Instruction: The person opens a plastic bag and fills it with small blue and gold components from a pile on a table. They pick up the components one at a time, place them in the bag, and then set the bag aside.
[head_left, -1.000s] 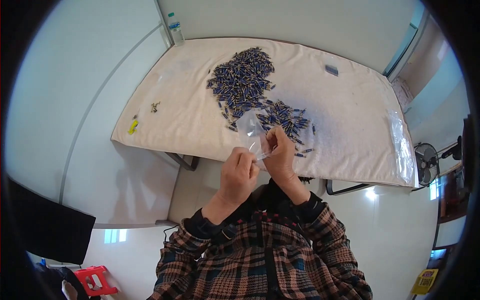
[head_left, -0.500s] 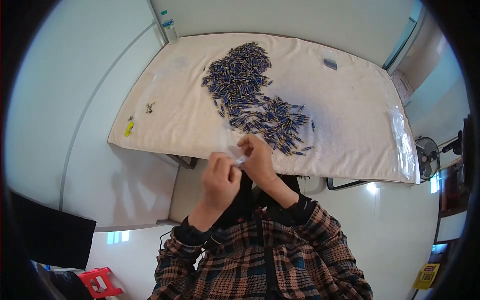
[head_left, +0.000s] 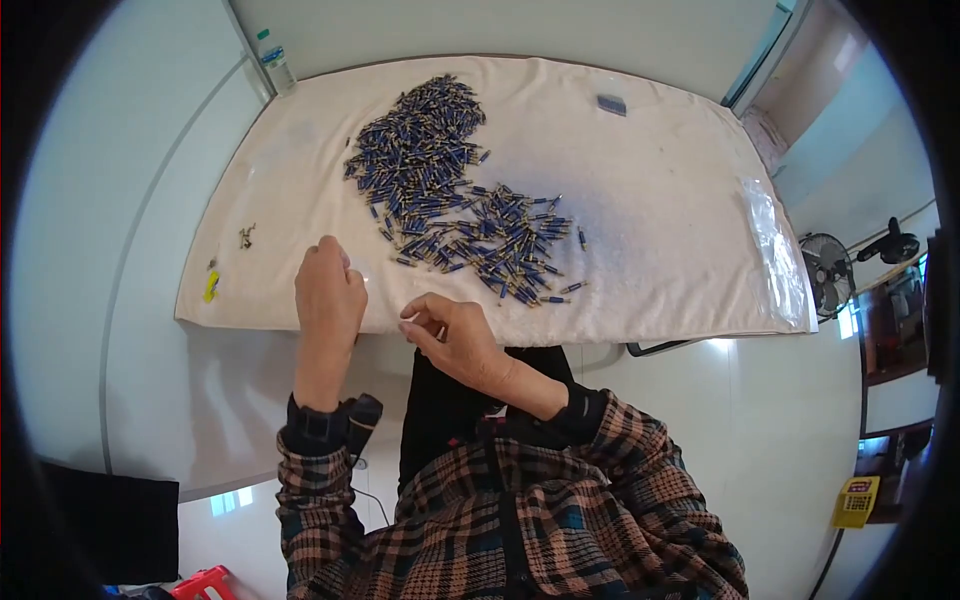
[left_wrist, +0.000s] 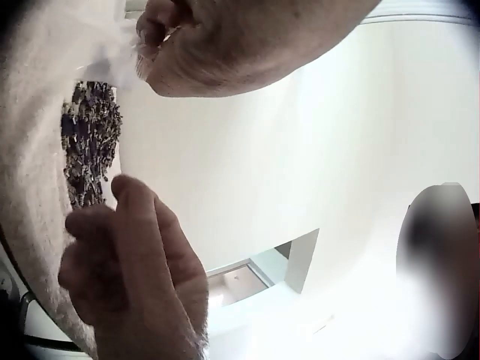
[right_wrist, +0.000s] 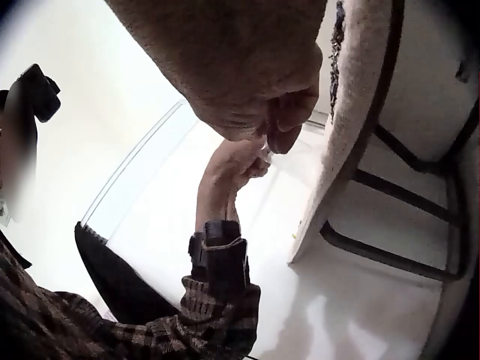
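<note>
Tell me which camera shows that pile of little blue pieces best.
The head view: it looks down on the whole pile, with nothing covering it. The left wrist view shows a smaller, duller patch, partly behind the right hand; the right wrist view shows only a thin, edge-on strip.

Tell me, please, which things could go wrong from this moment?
The clear plastic in the left hand might slip from its grip, and it could be hard to find against the pale cloth. Also, some loose blue pieces lie near the cloth's front edge, so a bump might send a few off.
</note>
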